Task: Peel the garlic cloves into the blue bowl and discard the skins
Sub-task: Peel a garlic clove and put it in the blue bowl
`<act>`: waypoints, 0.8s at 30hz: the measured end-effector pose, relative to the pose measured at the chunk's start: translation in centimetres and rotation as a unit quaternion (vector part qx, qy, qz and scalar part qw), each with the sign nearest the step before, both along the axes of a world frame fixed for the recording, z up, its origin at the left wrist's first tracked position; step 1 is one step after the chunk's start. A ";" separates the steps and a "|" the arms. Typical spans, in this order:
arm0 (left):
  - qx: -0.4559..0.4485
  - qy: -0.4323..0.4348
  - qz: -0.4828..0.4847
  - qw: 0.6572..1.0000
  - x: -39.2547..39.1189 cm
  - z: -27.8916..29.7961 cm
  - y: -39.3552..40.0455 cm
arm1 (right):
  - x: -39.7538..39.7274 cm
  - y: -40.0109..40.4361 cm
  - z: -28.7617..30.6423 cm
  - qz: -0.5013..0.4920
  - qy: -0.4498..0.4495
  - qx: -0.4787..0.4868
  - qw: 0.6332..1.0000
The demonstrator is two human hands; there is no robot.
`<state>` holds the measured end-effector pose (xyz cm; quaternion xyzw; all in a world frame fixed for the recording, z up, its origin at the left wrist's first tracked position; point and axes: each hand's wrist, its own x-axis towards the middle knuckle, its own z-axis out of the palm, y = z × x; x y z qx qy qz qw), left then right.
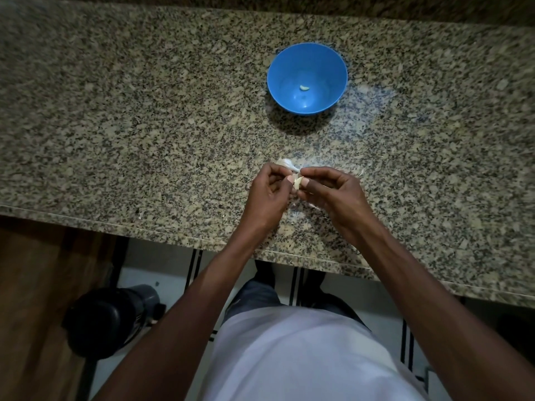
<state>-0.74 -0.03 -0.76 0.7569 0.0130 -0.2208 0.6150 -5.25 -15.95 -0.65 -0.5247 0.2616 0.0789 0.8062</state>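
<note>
Garlic clove [297, 182], 1, pinched by left hand [267, 195] and right hand [333, 195]; blue bowl [289, 57] holds 1 peeled clove [304, 88].

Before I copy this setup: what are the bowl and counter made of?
Bowl: likely plastic, with uniform bright blue, smooth walls and a soft sheen. Counter: looks like polished granite, speckled tan, black and grey, reflecting a glare patch beside the bowl.
</note>
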 end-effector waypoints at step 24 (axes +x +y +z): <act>0.109 -0.132 0.027 0.985 -0.2 0.6 -0.7 | 0.4 0.0 0.4 0.054 0.075 0.028 0.995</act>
